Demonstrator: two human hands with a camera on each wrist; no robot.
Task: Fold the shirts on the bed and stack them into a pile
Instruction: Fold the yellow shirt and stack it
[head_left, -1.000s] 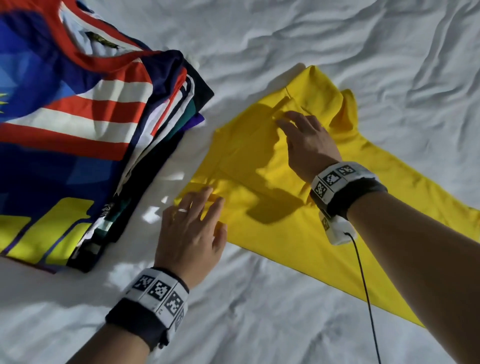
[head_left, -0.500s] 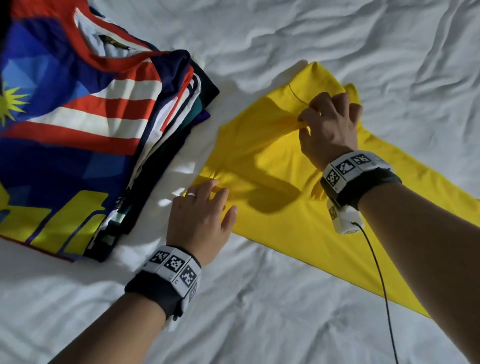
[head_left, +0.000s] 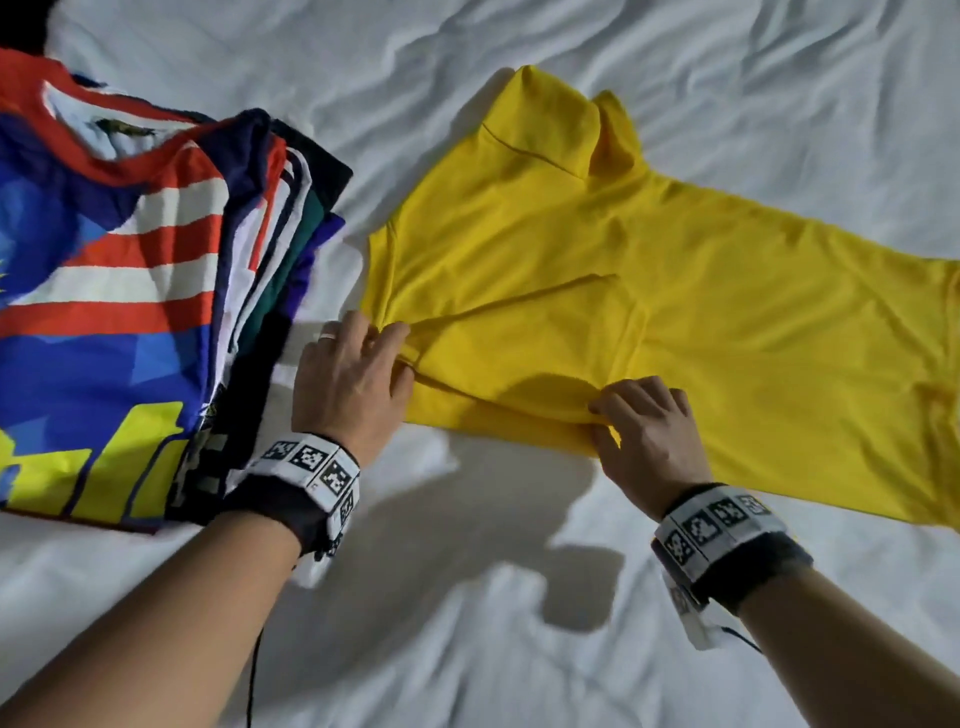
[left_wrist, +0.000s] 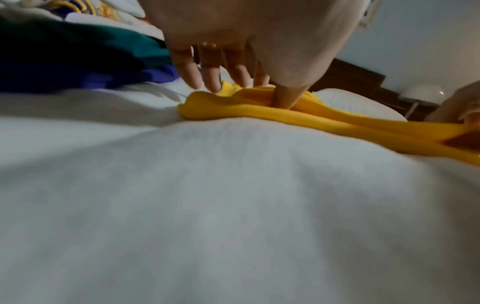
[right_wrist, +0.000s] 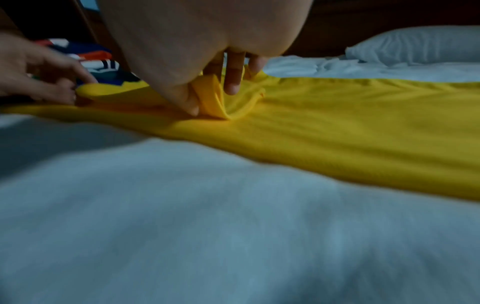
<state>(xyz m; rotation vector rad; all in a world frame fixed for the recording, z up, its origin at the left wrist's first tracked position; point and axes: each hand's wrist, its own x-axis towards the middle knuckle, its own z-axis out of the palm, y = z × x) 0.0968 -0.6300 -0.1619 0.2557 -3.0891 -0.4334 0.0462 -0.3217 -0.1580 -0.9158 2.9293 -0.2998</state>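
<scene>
Both hands are clamped on the yellow shirt (head_left: 649, 291): left hand (head_left: 348, 384) pinches its near-left corner between thumb and fingers, right hand (head_left: 649, 436) pinches a raised fold on the near edge, thumb against curled fingers (right wrist view shows the cloth bunched up between them). Shirt lies mostly flat on the white bed sheet (head_left: 467, 649), center to right of the frame, one sleeve folded over near the upper middle, far end running off the right edge. I can see a crease running between my two grips. Pile of folded shirts (head_left: 156, 291) sits at the left of the frame, just beside my left hand, not touching the yellow one; top one has red and white stripes on blue. White pillow (right_wrist: 415, 45) at upper right in the right wrist view.
</scene>
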